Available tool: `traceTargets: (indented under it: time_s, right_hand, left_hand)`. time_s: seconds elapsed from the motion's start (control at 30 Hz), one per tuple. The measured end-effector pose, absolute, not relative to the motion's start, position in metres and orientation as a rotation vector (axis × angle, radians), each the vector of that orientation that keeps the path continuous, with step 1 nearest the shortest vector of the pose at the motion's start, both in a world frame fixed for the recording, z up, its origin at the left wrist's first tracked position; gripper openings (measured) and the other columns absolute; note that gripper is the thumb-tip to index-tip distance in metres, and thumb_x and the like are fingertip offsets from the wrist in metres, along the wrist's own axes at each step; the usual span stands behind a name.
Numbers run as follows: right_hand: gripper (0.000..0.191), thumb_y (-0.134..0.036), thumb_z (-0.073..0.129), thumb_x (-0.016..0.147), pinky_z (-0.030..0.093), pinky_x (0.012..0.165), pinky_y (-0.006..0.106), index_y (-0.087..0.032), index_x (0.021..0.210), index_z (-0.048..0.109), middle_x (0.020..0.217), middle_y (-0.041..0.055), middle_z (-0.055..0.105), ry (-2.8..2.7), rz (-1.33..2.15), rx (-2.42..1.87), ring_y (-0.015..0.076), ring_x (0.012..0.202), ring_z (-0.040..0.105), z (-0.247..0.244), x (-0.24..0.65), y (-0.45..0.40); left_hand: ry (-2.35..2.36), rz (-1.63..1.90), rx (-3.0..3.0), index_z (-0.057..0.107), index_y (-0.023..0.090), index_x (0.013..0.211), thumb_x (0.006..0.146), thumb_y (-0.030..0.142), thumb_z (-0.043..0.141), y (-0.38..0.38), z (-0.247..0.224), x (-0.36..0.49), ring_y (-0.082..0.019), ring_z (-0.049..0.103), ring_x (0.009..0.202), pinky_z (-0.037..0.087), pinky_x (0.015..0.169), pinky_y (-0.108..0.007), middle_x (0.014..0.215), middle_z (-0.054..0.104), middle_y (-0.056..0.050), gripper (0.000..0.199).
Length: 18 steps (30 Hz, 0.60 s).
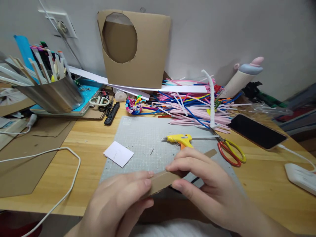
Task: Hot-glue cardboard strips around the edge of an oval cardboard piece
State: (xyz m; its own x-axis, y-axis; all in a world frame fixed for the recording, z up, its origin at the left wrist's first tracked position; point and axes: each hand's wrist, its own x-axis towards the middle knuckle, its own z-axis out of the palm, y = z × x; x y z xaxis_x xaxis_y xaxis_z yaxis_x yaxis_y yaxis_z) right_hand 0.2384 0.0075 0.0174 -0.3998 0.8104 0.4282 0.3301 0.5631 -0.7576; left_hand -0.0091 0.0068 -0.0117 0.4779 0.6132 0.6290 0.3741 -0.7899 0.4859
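Note:
A narrow brown cardboard strip (pixel 161 182) is held between my two hands, over the near edge of the grey cutting mat (pixel 138 131). My left hand (pixel 123 197) is closed on its left part, fingers on top. With thumb and fingers, my right hand (pixel 202 184) pinches it farther right, and its far end shows past the knuckles. Just beyond my right hand lies a yellow glue gun (pixel 181 139) with a glue stick in its back. A small white card (pixel 118 154) rests on the mat to the left. Scissors with red and yellow handles (pixel 230 153) lie at the right.
A cardboard panel with a round hole (pixel 150 49) leans on the wall. Pink and coloured pipe cleaners (pixel 192 107) are heaped behind the mat. A metal pen holder (pixel 54 95) stands left, a phone (pixel 258 131) lies right. A white cable (pixel 76 158) crosses the left side.

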Motion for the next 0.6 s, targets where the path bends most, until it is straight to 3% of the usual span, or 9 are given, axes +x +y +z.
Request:
traceTargets:
  time_s: [0.13,0.27,0.6]
  right_hand:
    - [0.012,-0.013,0.067,0.096,0.051,0.080,0.029,-0.018,0.106,0.069,0.093,0.0022,0.068,-1.968,0.777,-0.933,0.0159,0.086,0.064,0.0168,0.2393,0.0076]
    - [0.013,-0.013,0.067,0.095,0.052,0.080,0.028,-0.020,0.107,0.068,0.093,0.0015,0.067,-1.969,0.769,-0.944,0.0154,0.086,0.065,0.0170,0.2403,0.0065]
    - [0.024,-0.019,0.072,0.094,0.051,0.086,0.026,-0.021,0.117,0.065,0.105,0.0015,0.068,-2.007,0.747,-0.929,0.0148,0.095,0.063,0.0187,0.2372,0.0009]
  left_hand:
    - [0.788,1.206,2.553,0.065,0.018,0.120,0.099,0.020,0.060,0.0105,-0.0037,-0.0070,-0.013,0.078,0.097,0.062,0.084,-0.017,0.110,0.080,-0.009,0.021]
    - [0.791,1.180,2.517,0.065,0.021,0.123,0.099,0.021,0.061,0.0084,-0.0045,-0.0065,-0.014,0.079,0.095,0.064,0.079,-0.018,0.110,0.081,-0.008,0.024]
    - [0.797,1.184,2.412,0.063,0.024,0.125,0.098,0.021,0.063,0.0057,-0.0078,-0.0094,-0.015,0.077,0.104,0.064,0.085,-0.020,0.113,0.080,-0.006,0.028]
